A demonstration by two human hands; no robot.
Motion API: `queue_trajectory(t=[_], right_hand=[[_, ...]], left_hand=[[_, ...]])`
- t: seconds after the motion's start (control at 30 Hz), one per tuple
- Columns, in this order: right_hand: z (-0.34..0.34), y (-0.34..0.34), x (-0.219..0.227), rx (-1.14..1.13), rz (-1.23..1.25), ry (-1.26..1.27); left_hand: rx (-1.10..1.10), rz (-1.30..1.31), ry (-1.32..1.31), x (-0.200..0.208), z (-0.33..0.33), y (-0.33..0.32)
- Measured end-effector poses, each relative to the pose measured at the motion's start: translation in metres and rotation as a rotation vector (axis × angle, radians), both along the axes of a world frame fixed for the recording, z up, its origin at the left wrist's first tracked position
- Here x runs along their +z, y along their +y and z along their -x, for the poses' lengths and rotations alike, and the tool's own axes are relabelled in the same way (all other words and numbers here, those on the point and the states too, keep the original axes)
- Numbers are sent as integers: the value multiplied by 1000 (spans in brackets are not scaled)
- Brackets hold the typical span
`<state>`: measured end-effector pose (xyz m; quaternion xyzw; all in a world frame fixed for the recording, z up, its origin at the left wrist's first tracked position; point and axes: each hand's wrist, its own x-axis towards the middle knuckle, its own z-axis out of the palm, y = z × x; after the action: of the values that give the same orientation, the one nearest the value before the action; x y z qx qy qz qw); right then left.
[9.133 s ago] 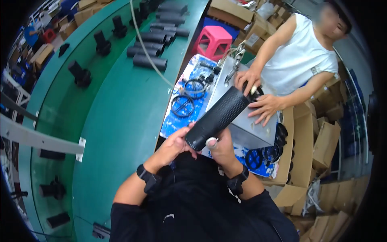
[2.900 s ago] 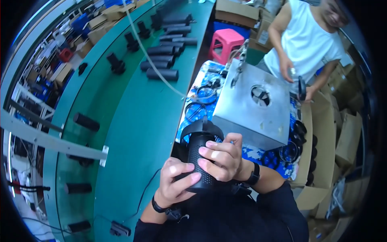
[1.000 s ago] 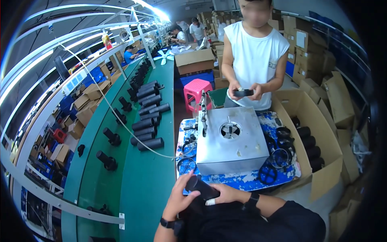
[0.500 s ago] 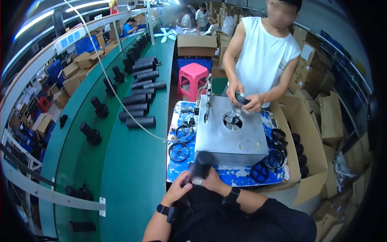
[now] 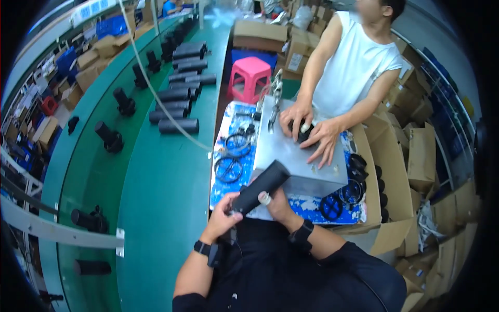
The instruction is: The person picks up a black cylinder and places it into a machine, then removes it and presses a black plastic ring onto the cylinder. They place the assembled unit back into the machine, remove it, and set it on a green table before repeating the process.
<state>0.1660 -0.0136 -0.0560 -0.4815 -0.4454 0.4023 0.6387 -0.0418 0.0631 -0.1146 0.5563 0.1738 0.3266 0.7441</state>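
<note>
A black cylindrical tube (image 5: 264, 188) is held at a slant in front of my body, its far end tipped up to the right. My left hand (image 5: 224, 217) wraps round its lower end. My right hand (image 5: 280, 205) grips its side, with a pale wrap on the thumb; the fingers behind the tube are hidden. Just beyond stands a silver metal box (image 5: 306, 171), where a co-worker's hands (image 5: 312, 130) press a dark round part (image 5: 305, 133) onto the top.
To the left, several black tubes (image 5: 179, 126) lie on a green bench (image 5: 161, 208), with more black parts on the conveyor behind a rail. Black rings (image 5: 228, 169) lie on the blue table. An open cardboard box (image 5: 397, 203) stands at right, a pink stool (image 5: 250, 78) beyond.
The tube has tilted from nearly end-on to lengthwise, pointing up to the right, still in both my hands. The co-worker's hands came down onto the metal box. My view has shifted.
</note>
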Motion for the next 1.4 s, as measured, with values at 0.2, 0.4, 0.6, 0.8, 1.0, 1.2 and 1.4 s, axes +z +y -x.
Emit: queue_trajectory(t=[0.2, 0.4, 0.6, 0.8, 1.0, 1.2, 1.4], right_hand=[[-3, -8, 15, 5, 53, -25], [-5, -11, 6, -16, 67, -24], [-11, -18, -6, 0, 90, 2], [-22, -29, -40, 176, 24, -106], [-27, -27, -51, 177, -14, -133], [-27, -26, -52, 183, 51, -137], [-28, -28, -52, 178, 72, -165]], left_hand=[[-20, 50, -100, 13, -6, 7], [-9, 45, -84, 9, -6, 5], [-20, -41, 106, 15, -10, -1], [-10, -369, 422, 25, -12, -3], [14, -442, 500, 28, -12, -2], [10, -446, 505, 29, -13, -1], [11, -439, 525, 30, -14, -2]])
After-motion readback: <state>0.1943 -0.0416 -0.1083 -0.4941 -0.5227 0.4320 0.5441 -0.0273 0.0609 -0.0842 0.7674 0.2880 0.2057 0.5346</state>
